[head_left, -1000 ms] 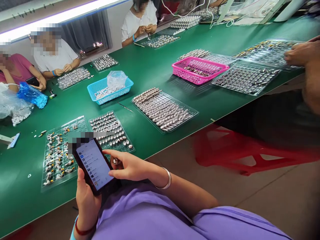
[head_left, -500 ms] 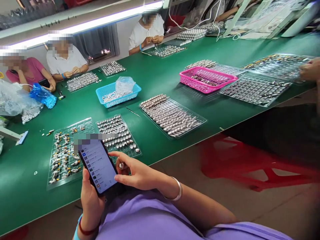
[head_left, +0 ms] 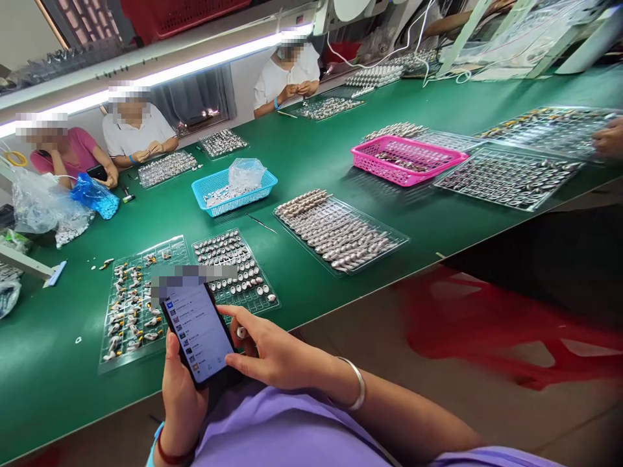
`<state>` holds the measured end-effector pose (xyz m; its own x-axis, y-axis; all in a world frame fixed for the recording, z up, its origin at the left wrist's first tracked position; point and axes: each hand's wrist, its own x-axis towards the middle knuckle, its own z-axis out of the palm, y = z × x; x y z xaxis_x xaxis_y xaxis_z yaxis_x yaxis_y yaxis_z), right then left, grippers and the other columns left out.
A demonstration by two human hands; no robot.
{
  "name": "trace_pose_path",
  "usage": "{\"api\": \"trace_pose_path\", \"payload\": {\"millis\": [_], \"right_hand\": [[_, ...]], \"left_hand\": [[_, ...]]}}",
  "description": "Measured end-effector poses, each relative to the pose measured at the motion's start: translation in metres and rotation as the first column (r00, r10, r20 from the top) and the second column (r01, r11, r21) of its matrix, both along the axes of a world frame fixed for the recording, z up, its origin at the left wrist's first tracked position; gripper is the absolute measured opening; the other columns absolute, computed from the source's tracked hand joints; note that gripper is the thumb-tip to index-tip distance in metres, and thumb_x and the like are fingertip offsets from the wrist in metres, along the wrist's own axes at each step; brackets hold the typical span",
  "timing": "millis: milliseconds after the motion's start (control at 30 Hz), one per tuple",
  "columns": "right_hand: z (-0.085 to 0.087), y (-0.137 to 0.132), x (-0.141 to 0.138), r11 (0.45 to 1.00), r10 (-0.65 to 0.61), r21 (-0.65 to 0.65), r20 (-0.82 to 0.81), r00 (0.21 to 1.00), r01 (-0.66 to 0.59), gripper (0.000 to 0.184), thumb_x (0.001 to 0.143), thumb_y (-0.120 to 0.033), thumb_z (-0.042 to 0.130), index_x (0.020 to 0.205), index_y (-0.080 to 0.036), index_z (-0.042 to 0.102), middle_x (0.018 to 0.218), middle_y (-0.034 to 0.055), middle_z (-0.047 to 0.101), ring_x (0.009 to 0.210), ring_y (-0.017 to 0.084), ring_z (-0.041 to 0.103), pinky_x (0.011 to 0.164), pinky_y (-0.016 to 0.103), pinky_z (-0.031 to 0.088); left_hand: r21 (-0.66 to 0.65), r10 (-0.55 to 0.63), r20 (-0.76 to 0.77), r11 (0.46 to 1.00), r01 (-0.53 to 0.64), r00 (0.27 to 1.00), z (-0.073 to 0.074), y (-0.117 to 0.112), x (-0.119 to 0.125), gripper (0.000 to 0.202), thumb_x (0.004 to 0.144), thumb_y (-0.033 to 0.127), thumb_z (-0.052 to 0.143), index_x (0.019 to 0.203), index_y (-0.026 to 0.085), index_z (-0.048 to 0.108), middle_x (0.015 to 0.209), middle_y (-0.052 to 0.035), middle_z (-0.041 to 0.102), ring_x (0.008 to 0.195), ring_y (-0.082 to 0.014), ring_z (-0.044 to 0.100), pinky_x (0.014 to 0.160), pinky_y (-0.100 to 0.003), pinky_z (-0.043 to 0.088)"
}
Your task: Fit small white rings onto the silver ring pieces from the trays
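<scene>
My left hand [head_left: 182, 392] grips a black phone [head_left: 198, 331] from below, its lit screen showing a list. My right hand [head_left: 270, 350] hovers at the phone's right edge, thumb and forefinger touching the screen, with a small silver part [head_left: 240, 332] tucked in the curled fingers. A silver bangle [head_left: 357, 383] circles the right wrist. Just beyond the phone lie two clear trays on the green table [head_left: 48, 363]: one with small white and yellow parts [head_left: 131, 305], one with round silver parts [head_left: 233, 263].
A clear tray of long silver pieces [head_left: 341, 233], a blue basket [head_left: 233, 188], a pink basket [head_left: 406, 159] and more trays [head_left: 506, 175] lie farther out. Three people sit along the far side; another person's hand [head_left: 608, 137] is at right. A red stool [head_left: 511, 331] stands under the table.
The view has tilted up and swung slightly, so everything sits lower and further right in the picture. Both hands keep the same hold around the phone.
</scene>
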<state>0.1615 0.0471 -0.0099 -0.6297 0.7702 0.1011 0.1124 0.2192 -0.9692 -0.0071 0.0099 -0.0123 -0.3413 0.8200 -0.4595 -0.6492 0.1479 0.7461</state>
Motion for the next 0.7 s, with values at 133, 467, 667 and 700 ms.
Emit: {"api": "trace_pose_path", "payload": {"millis": [133,467,667,700], "right_hand": [[0.0,-0.001,-0.002,1.0,0.001,0.014,0.01,1.0,-0.001,0.074,0.082,-0.021,0.066,0.147,-0.014,0.031,0.092,0.003,0.053,0.074,0.014,0.049,0.065,0.027,0.046],[-0.002,0.007,0.0,0.999,0.014,-0.034,-0.104,0.994,-0.017,0.071,0.082,-0.024,0.066,0.145,-0.015,0.033,0.087,-0.0004,0.049,0.072,0.012,0.047,0.067,0.026,0.043],[-0.008,0.025,-0.006,0.981,0.104,-0.142,-0.178,0.979,-0.131,0.037,0.085,-0.041,0.065,0.107,-0.013,0.057,0.073,-0.0042,0.044,0.063,0.009,0.039,0.056,0.022,0.033],[-0.009,0.029,-0.008,0.966,0.182,-0.153,-0.177,0.967,-0.21,0.037,0.084,-0.047,0.066,0.094,-0.013,0.058,0.07,-0.0048,0.043,0.06,0.008,0.037,0.053,0.021,0.03]], "left_hand": [[0.05,-0.003,-0.017,0.999,0.004,1.0,-0.006,-0.001,-0.001,0.053,0.089,0.049,0.058,0.136,0.027,0.055,0.102,-0.0051,0.077,0.084,-0.025,0.073,0.081,-0.038,0.058],[0.021,0.044,-0.092,0.999,-0.042,0.995,0.007,0.009,0.003,0.045,0.089,0.047,0.057,0.128,0.024,0.062,0.099,-0.0052,0.078,0.078,-0.0234,0.074,0.072,-0.034,0.06],[0.053,0.124,-0.147,0.992,-0.117,0.981,0.013,0.022,-0.004,0.03,0.094,0.036,0.05,0.117,0.023,0.067,0.095,-0.0005,0.078,0.075,-0.0174,0.074,0.074,-0.03,0.06],[0.066,0.127,-0.153,0.991,-0.118,0.98,0.012,0.024,-0.005,0.029,0.094,0.034,0.052,0.115,0.022,0.067,0.094,-0.0005,0.078,0.074,-0.0174,0.074,0.075,-0.03,0.06]]}}
